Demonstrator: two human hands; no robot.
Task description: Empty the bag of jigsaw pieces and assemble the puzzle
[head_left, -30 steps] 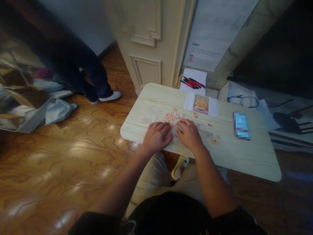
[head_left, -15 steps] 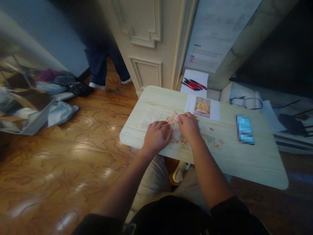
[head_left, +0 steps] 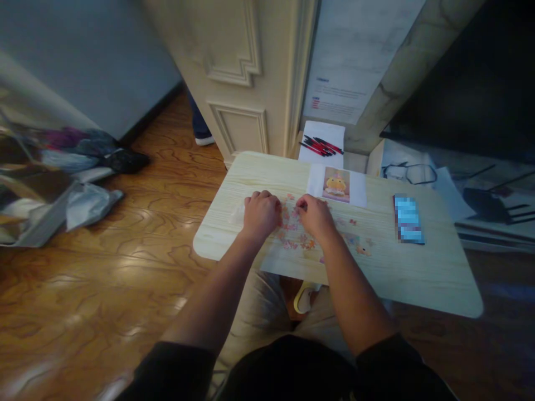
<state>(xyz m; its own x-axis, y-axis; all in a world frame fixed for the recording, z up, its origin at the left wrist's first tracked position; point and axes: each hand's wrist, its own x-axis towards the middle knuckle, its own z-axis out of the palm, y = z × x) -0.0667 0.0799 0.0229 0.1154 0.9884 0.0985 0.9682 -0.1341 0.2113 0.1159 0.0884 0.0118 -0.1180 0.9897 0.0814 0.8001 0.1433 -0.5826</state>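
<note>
Small pink and orange jigsaw pieces (head_left: 291, 227) lie scattered on the pale wooden table (head_left: 418, 278) between and below my hands. At the left side of the pieces, my left hand (head_left: 261, 214) is closed, its fingers curled down and its fingertips hidden. My right hand (head_left: 317, 218) is closed in a pinch over the right side of the pieces; whatever is between the fingertips is too small to make out. More pieces, some apparently joined (head_left: 363, 250), lie to the right of my right forearm. A printed picture (head_left: 336, 184) of a yellow figure lies beyond my right hand.
A clear plastic bag (head_left: 237, 214) lies left of my left hand. A phone (head_left: 408, 219) rests on the table's right side. Red and black pens (head_left: 321, 146) lie on paper behind the table. Bags (head_left: 90, 203) sit on the floor at left; a person's leg (head_left: 200, 122) shows by the door panel.
My left hand has moved forward, away from me, uncovering pieces near the front edge. My right hand remains over the pieces. The person behind has moved mostly out of sight, and the view has shifted slightly.
</note>
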